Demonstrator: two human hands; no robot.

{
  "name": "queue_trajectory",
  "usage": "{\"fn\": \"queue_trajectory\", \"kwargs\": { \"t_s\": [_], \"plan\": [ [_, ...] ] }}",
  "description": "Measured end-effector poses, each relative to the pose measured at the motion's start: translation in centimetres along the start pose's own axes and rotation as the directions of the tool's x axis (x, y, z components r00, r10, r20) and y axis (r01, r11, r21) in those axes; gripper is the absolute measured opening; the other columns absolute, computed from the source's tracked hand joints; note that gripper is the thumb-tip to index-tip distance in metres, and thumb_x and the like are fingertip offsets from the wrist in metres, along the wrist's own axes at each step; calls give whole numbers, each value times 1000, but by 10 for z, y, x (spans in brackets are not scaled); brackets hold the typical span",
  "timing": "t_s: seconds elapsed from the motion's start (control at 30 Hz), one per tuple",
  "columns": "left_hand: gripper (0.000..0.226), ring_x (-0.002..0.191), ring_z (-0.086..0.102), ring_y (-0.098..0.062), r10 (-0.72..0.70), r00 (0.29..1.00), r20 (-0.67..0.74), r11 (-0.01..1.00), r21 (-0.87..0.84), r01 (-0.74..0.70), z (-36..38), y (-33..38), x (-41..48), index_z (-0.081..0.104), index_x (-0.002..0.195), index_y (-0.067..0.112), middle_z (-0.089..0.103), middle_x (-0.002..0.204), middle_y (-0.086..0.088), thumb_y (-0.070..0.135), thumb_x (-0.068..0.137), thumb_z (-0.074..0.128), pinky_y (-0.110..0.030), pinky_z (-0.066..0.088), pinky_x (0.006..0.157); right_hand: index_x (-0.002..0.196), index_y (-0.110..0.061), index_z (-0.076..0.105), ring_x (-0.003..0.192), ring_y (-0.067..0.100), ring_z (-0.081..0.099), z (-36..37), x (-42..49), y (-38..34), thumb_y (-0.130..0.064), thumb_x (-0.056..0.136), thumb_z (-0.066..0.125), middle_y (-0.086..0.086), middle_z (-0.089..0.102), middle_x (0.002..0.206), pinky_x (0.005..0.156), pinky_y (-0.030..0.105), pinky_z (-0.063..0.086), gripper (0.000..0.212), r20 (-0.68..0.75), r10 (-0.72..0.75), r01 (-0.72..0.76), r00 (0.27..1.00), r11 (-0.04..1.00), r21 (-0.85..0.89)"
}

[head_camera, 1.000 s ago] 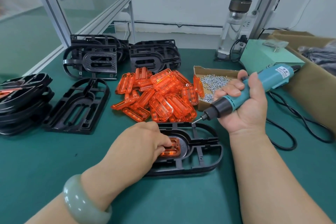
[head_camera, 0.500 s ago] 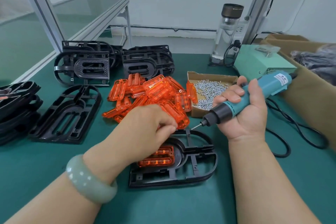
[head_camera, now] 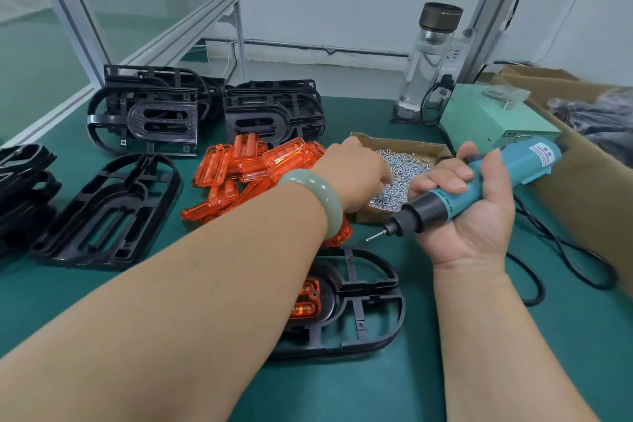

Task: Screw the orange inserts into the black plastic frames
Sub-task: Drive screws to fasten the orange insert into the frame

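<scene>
A black plastic frame [head_camera: 370, 319] lies on the green mat near the front, and an orange insert [head_camera: 308, 301] sits in its left end, partly hidden by my left forearm. Behind it is a pile of loose orange inserts [head_camera: 260, 164]. My left hand [head_camera: 352, 175] reaches across into the small cardboard box [head_camera: 404, 146] of silver screws [head_camera: 407, 169]; its fingertips are down among them and hidden. My right hand [head_camera: 479, 226] grips a teal electric screwdriver [head_camera: 496, 178], whose bit points left and down above the frame.
Stacks of black frames [head_camera: 147, 113] [head_camera: 274, 113] stand at the back, one frame [head_camera: 109, 209] lies at left, and more [head_camera: 24, 181] sit at the left edge. A glass bottle [head_camera: 428, 58], a green power unit [head_camera: 489, 120], a large cardboard box [head_camera: 589, 209] and a black cable [head_camera: 555, 250] fill the right.
My left hand has let go of the insert in the frame and moved up and right into the screw box. The right hand still holds the screwdriver in about the same place.
</scene>
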State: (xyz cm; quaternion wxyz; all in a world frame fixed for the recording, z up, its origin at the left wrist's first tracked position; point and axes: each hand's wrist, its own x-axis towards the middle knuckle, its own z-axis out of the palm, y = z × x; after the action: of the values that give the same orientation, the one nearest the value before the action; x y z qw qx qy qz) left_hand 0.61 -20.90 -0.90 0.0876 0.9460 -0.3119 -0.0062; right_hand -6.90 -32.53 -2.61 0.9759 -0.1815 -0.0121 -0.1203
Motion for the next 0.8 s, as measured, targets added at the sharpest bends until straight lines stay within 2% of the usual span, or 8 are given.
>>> {"fn": "queue_trajectory", "kwargs": {
  "t_s": [0.13, 0.23, 0.3, 0.5, 0.57, 0.63, 0.73, 0.8],
  "plan": [
    [28, 117, 37, -26, -63, 995, 83, 997, 43, 60, 1, 9, 7, 64, 116, 26, 54, 100, -1, 27, 89, 60, -35, 33, 87, 89, -22, 55, 43, 0, 44, 2, -1, 1, -38, 83, 54, -12, 45, 58, 54, 17, 41, 17, 11, 8, -8, 1000, 1000, -3],
    [7, 110, 39, -26, -85, 995, 56, 985, 154, 76, -1, 17, 10, 62, 89, 18, 57, 98, -3, 14, 85, 57, -35, 27, 80, 89, -22, 55, 43, 0, 43, 2, -1, 3, -38, 84, 53, -12, 44, 59, 54, 17, 42, 17, 1, 11, -11, 1000, 1000, -10],
    [16, 103, 42, -26, -80, 997, 20, 972, 221, 73, -2, 20, 11, 45, 72, 17, 55, 93, -3, 12, 84, 54, -36, 25, 80, 89, -22, 55, 44, 0, 43, 1, -1, 3, -38, 85, 53, -12, 44, 59, 54, 17, 42, 17, -6, 11, -11, 1000, 1000, -16],
    [9, 105, 50, -28, -19, 999, -50, 960, 277, 32, 5, 20, 9, 49, 83, 21, 63, 107, -5, 14, 89, 51, -35, 27, 78, 89, -22, 54, 43, 0, 43, 2, -1, 4, -38, 83, 53, -12, 44, 58, 53, 16, 43, 17, -1, 11, -11, 1000, 1000, -23],
    [9, 102, 54, -28, -21, 994, -107, 982, 185, 41, 6, 16, 8, 60, 91, 18, 65, 106, -5, 18, 90, 51, -33, 31, 77, 89, -22, 54, 43, 0, 43, 3, -1, 4, -38, 83, 54, -12, 44, 57, 53, 16, 43, 17, -1, 13, -13, 1000, 1000, -20],
    [17, 98, 58, -28, -60, 984, -167, 998, -17, 58, 1, 14, 4, 63, 100, 19, 66, 104, -5, 20, 92, 48, -33, 41, 78, 88, -22, 55, 43, 1, 43, 2, -1, 4, -38, 84, 53, -12, 44, 58, 53, 17, 43, 17, -8, 11, -11, 1000, 1000, -11],
    [14, 92, 60, -27, -147, 936, -321, 955, -292, 50, -8, 10, -6, 61, 95, 17, 68, 95, -4, 18, 90, 48, -36, 47, 82, 88, -21, 56, 43, 0, 43, 1, -1, 3, -39, 86, 53, -12, 44, 59, 53, 17, 42, 17, -21, 11, -11, 1000, 1000, 5],
    [10, 84, 60, -20, -219, 882, -417, 907, -421, 26, -15, 6, -13, 61, 88, 18, 65, 82, 4, 15, 87, 52, -31, 47, 80, 87, -22, 55, 43, 0, 44, 1, -1, 4, -38, 85, 54, -13, 44, 59, 53, 17, 42, 17, -23, 13, -13, 1000, 1000, 13]
  ]
}}
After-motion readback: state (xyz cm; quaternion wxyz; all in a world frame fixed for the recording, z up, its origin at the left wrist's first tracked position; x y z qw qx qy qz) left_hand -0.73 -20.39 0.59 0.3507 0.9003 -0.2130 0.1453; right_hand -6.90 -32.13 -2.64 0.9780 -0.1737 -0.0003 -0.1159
